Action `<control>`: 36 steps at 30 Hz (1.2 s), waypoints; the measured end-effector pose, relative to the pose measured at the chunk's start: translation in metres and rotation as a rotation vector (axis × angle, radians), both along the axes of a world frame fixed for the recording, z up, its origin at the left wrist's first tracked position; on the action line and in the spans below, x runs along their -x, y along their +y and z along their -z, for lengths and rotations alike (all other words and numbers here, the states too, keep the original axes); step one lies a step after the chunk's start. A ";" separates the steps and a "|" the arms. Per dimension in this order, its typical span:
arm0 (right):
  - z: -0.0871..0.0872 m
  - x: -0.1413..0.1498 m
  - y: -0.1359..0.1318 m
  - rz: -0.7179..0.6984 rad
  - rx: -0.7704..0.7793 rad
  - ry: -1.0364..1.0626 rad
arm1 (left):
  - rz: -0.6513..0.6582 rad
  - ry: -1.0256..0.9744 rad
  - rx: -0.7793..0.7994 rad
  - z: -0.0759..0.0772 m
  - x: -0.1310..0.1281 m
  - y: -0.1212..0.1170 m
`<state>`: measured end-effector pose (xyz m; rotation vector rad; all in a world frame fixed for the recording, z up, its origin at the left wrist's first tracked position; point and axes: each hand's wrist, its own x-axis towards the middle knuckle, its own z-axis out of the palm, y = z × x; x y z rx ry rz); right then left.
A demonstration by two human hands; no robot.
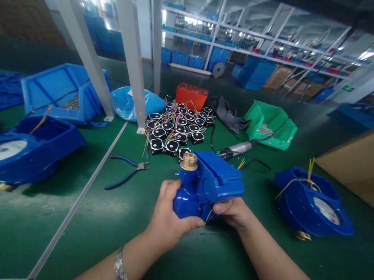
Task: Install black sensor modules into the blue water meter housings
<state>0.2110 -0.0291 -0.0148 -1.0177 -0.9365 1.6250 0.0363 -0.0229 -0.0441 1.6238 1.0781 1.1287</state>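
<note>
I hold a blue water meter body [209, 183] with a brass threaded end [188, 161] pointing up, a little above the green table [93, 223]. My left hand [166, 216] is wrapped round its rounded lower left part. My right hand [233, 211] grips its underside on the right, where thin yellow and black wires [211, 215] hang out. Both hands are closed on the meter.
Blue-handled pliers [128, 172] lie left of the meter. Several small black modules with coloured wires [180, 130] are piled behind it, beside an electric screwdriver [239, 149] and a green bin [271, 123]. Other blue meters lie at right [313, 201] and far left [27, 147]. A cardboard box [365, 170] stands right.
</note>
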 end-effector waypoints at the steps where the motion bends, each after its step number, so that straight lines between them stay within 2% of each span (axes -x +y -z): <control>1: -0.001 0.000 -0.001 0.006 0.018 0.003 | 0.012 0.006 -0.007 0.001 0.000 0.000; 5: 0.001 -0.004 0.001 -0.057 -0.039 0.023 | 0.034 0.001 0.003 -0.001 0.002 0.000; 8: 0.004 -0.005 0.003 -0.144 -0.116 -0.056 | 0.049 -0.039 0.062 -0.006 0.002 0.003; 11: 0.006 -0.001 0.002 -0.092 -0.133 -0.106 | 0.065 -0.093 0.172 -0.008 0.002 0.005; 13: 0.006 0.001 0.001 -0.079 -0.145 -0.115 | 0.068 -0.106 0.191 -0.007 0.002 0.005; 18: 0.004 -0.002 0.003 -0.157 -0.254 -0.169 | 0.077 -0.047 0.056 -0.004 0.001 0.002; 21: 0.003 -0.003 0.004 -0.169 -0.294 -0.141 | 0.076 -0.020 0.033 -0.005 0.002 0.002; 26: 0.000 -0.001 0.003 -0.172 -0.294 -0.161 | 0.089 0.016 0.058 -0.010 0.003 0.004; 33: 0.000 -0.006 0.005 -0.231 -0.273 -0.111 | 0.009 0.094 -0.112 -0.008 0.001 -0.002; 36: 0.000 -0.003 0.005 -0.235 -0.264 -0.109 | -0.021 0.108 -0.113 -0.007 0.001 -0.002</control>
